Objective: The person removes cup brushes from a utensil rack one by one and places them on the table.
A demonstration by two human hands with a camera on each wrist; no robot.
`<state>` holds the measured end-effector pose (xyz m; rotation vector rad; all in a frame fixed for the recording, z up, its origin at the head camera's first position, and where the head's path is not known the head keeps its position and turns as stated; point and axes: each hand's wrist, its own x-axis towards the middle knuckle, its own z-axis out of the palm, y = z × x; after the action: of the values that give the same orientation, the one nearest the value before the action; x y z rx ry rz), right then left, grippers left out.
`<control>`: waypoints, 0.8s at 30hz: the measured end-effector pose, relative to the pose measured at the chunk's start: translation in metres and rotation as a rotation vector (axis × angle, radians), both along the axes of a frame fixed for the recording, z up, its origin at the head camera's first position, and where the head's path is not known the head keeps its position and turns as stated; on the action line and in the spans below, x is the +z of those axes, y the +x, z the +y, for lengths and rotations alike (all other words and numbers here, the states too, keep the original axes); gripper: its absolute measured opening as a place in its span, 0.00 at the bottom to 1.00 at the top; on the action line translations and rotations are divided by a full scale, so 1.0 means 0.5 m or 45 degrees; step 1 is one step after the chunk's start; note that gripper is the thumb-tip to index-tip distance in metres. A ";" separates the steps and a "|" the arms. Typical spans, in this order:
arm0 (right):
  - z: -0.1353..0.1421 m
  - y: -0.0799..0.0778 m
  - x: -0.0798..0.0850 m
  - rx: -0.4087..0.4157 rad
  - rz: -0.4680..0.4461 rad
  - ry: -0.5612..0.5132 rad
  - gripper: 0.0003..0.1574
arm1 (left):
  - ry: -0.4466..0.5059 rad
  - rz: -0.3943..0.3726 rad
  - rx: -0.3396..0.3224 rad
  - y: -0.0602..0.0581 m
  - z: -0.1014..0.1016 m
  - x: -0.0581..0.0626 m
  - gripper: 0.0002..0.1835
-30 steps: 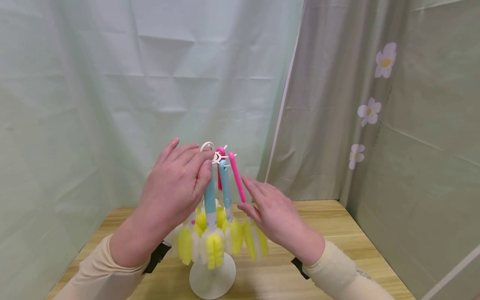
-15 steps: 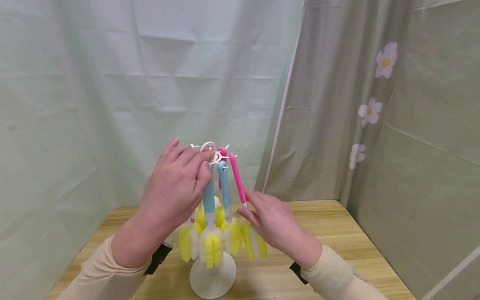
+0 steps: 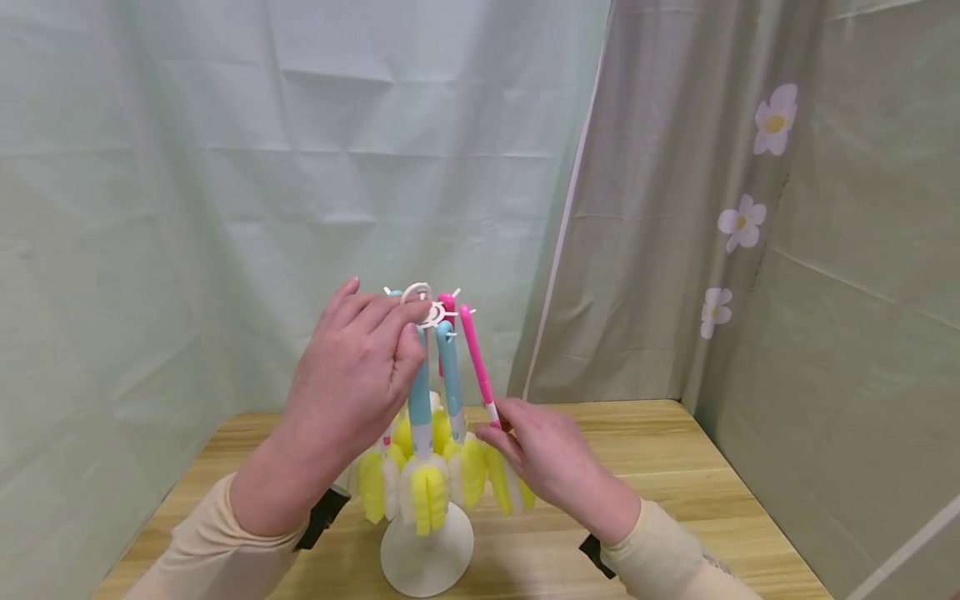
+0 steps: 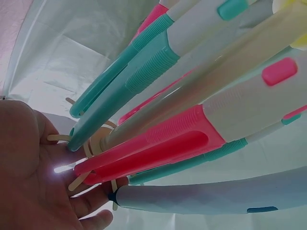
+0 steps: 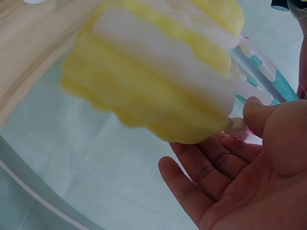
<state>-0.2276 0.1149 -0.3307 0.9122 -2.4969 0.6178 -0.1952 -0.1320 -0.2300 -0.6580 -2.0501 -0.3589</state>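
Note:
Several bottle brushes with yellow-and-white sponge heads hang by their handles from the hooks of a white rack (image 3: 433,314). My left hand (image 3: 351,367) lies over the top of this rack, its fingers mostly extended across the hook ring. In the left wrist view, the red handle (image 4: 158,146) and teal handles (image 4: 129,79) hang close to the left palm. At the right side, my right hand (image 3: 551,450) pinches a pink-handled bottle brush (image 3: 476,354) low on its handle. Its sponge head (image 5: 148,81) stands just beyond the fingers in the right wrist view; the fingertips are partly hidden.
The rack's round white base (image 3: 427,558) stands on a wooden table (image 3: 645,467). Pale curtains (image 3: 375,150) hang behind the table, with a fabric wall (image 3: 862,275) at the right. Other brushes crowd around the rack's pole.
My right hand has moved down along the pink handle and its thumb and fingers have closed on the lower part. The left hand has stayed at the top of the rack; the rack has turned slightly.

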 end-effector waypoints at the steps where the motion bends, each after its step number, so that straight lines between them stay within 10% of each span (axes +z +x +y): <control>1: 0.001 0.000 -0.002 -0.005 -0.004 -0.002 0.13 | 0.000 0.000 -0.002 0.000 0.000 0.000 0.25; 24: 0.006 -0.007 -0.018 0.049 -0.011 -0.081 0.14 | 0.000 0.044 0.010 -0.006 0.003 -0.002 0.27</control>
<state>-0.2310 0.1181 -0.3398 0.9379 -2.4579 0.7107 -0.1982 -0.1304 -0.2311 -0.6519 -2.0192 -0.3413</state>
